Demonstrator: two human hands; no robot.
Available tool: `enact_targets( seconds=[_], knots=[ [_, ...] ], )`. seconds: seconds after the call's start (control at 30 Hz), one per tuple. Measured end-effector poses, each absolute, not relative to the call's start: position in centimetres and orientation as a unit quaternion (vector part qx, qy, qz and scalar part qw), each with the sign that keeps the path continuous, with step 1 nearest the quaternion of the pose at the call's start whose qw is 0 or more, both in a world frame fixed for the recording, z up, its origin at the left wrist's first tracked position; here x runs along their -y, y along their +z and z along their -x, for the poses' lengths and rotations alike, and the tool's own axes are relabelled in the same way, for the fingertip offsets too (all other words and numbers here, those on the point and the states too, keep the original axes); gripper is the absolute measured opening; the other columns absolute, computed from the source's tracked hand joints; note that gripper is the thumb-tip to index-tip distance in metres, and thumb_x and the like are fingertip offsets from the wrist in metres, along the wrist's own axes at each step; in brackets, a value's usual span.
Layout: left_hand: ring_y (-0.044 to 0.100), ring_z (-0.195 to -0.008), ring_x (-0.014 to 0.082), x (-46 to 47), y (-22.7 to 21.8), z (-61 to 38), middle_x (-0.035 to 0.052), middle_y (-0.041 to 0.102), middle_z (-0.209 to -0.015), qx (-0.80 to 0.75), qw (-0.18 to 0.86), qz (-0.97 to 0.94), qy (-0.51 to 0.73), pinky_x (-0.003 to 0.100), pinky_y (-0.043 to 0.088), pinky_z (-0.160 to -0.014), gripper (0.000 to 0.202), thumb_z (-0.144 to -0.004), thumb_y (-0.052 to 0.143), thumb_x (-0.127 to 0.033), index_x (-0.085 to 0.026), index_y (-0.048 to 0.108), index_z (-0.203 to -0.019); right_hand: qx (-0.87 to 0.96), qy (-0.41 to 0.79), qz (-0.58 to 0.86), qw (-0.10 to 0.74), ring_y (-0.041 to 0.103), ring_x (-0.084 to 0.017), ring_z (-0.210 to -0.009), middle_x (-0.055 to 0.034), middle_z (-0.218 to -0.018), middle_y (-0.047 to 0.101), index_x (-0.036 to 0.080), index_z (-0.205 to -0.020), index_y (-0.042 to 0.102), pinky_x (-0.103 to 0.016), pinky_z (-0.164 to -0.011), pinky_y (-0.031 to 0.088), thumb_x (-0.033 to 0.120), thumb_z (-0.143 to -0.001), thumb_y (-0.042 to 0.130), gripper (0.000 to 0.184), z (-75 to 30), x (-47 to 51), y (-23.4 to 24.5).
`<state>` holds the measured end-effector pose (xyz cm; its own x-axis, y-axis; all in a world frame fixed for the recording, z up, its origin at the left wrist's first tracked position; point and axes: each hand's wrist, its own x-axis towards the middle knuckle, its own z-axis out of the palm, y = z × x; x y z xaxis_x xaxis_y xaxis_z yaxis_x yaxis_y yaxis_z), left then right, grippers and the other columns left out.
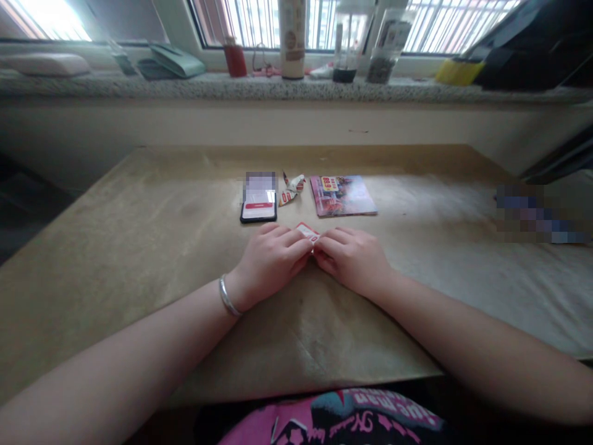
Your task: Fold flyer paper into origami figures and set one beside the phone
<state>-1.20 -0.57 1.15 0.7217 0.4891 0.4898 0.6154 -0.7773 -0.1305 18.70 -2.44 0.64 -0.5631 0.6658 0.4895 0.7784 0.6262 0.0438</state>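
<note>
My left hand and my right hand meet at the middle of the tan table, fingers curled and pinched together on a small folded red-and-white paper piece. Only its top corner shows between the fingertips. A silver bracelet circles my left wrist. Just beyond my hands lie a black phone with a lit screen, a finished folded paper figure, and a stack of colourful printed paper sheets.
A stone windowsill runs behind the table with a red cup, a tall bottle, jars, a green case and a yellow item. Blurred objects lie at the right table edge.
</note>
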Motion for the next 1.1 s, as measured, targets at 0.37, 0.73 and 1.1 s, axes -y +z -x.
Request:
enact_targets(
  seconds=[0.37, 0.73, 1.1],
  knots=[
    [0.057, -0.070, 0.0151, 0.6, 1.8, 1.3, 0.0005, 0.066, -0.079, 0.336, 0.117, 0.911, -0.207, 0.030, 0.039, -0.072, 0.018, -0.091, 0.051, -0.025, -0.019, 0.062, -0.077, 0.877, -0.083, 0.413, 0.231, 0.057, -0.017, -0.077, -0.0036, -0.082, 0.068, 0.020, -0.078, 0.065, -0.029, -0.064, 0.036, 0.026, -0.091, 0.047, 0.023, -19.2, 2.3, 1.1],
    [0.056, -0.072, 0.0162, 0.4, 3.6, 2.8, -0.0003, 0.064, -0.075, 0.337, 0.059, 0.916, -0.210, 0.030, 0.039, -0.074, 0.009, -0.082, 0.060, -0.022, -0.020, 0.062, -0.074, 0.874, 0.025, 0.402, 0.272, 0.057, -0.015, -0.073, -0.0039, -0.079, 0.065, 0.019, -0.075, 0.062, -0.026, -0.066, 0.041, 0.020, -0.084, 0.053, 0.013, -20.8, 1.9, 1.4],
    [0.058, -0.073, 0.0141, 0.0, 4.6, 3.6, -0.0011, 0.065, -0.074, 0.304, 0.077, 0.917, -0.247, 0.029, 0.041, -0.080, 0.015, -0.086, 0.055, -0.023, -0.020, 0.060, -0.072, 0.864, 0.077, 0.391, 0.307, 0.057, -0.013, -0.070, -0.0027, -0.077, 0.063, 0.020, -0.074, 0.060, -0.025, -0.066, 0.044, 0.017, -0.080, 0.056, 0.008, -22.8, 0.9, 1.8]
  ],
)
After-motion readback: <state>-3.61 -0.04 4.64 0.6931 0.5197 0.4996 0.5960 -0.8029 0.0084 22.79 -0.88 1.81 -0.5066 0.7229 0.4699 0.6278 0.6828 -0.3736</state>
